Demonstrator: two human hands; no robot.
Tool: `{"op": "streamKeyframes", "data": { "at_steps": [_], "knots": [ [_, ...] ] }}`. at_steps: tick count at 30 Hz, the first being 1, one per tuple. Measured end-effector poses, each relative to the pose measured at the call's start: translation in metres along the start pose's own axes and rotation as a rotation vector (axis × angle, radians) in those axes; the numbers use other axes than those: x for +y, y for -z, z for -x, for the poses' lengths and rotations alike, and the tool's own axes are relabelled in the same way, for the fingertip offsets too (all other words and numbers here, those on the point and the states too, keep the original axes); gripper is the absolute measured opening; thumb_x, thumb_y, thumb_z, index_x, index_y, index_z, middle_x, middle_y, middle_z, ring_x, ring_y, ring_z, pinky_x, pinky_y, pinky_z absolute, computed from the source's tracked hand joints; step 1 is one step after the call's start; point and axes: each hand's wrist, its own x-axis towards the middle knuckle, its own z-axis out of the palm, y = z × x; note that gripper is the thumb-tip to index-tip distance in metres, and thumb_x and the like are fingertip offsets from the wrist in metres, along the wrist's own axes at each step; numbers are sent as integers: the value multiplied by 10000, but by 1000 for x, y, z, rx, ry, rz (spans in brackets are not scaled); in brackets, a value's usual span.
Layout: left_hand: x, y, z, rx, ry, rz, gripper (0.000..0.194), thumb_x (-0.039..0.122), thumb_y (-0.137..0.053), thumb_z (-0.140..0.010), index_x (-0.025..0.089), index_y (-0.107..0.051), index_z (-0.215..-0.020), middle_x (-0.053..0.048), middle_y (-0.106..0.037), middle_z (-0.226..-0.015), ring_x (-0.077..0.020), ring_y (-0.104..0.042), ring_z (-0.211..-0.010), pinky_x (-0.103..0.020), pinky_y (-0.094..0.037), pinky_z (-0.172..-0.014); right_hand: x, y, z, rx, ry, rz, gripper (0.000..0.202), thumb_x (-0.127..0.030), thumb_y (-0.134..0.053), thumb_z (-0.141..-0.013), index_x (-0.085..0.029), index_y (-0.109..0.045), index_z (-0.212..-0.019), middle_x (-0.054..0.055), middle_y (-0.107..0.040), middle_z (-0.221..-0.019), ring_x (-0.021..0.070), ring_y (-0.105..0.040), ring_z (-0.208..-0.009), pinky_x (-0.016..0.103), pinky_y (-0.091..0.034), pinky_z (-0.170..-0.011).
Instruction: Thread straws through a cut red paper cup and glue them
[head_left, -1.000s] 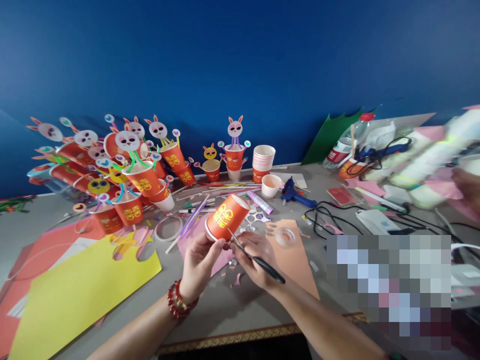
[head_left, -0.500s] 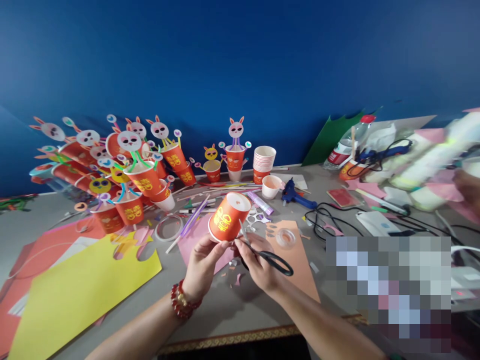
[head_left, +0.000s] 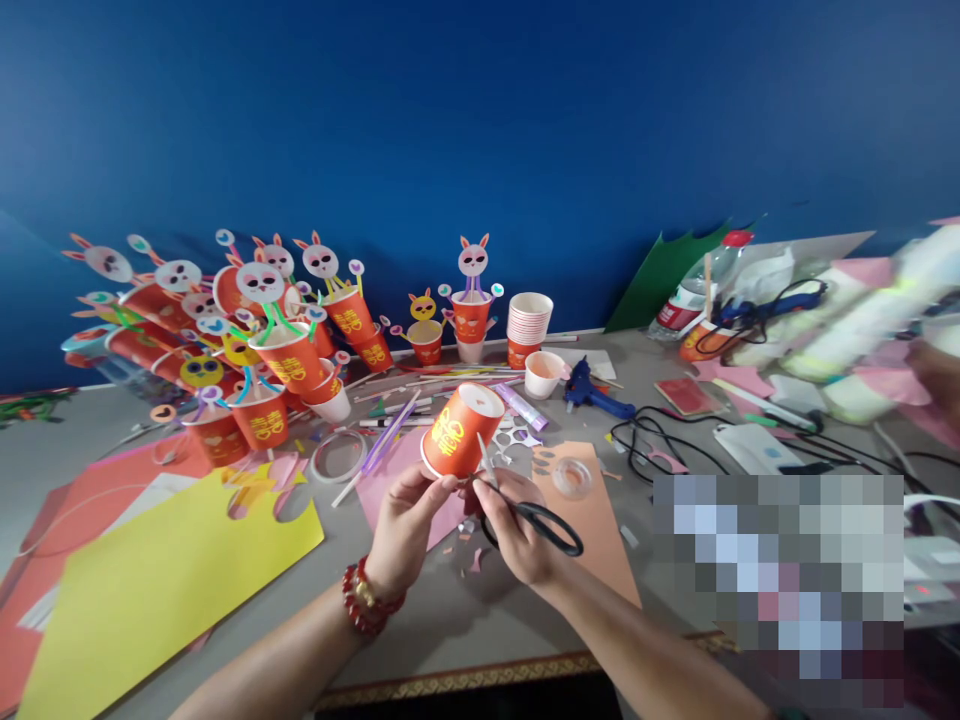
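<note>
An orange paper cup point(head_left: 459, 432) with yellow lettering is held up over the table, tilted with its white base facing up and to the right; a small hole shows in that base. My left hand point(head_left: 411, 520) is closed on the cup's rim at the lower left. In my right hand point(head_left: 519, 525) is a pair of scissors point(head_left: 553, 527) with black handles, the blades pointing up beside the cup's right side. The fingers of my right hand are close to the cup's lower edge; whether they touch it I cannot tell.
Paper cups with rabbit figures point(head_left: 285, 360) crowd the back left. Behind my hands stand a cup stack point(head_left: 529, 325) and a white cup point(head_left: 543, 374). A blue glue gun point(head_left: 596, 392) with cables lies to the right. Yellow paper point(head_left: 172, 580) and peach paper point(head_left: 592, 540) cover parts of the table.
The cup has turned slightly in my left hand and shifted a little to the right. My right hand still holds the scissors in nearly the same place.
</note>
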Motion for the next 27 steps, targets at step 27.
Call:
{"op": "streamKeyframes", "data": {
  "at_steps": [27],
  "knots": [
    [10, -1, -7, -53, -63, -261, 165, 319, -690, -874, 156, -700, -898, -18, -695, -796, -142, -629, -759, -269, -510, -747, 6, -2, 0, -60, -34, 189, 283, -251, -422, -1023, -214, -589, -799, 49, -668, -726, 188, -628, -671, 297, -466, -649]
  ]
}}
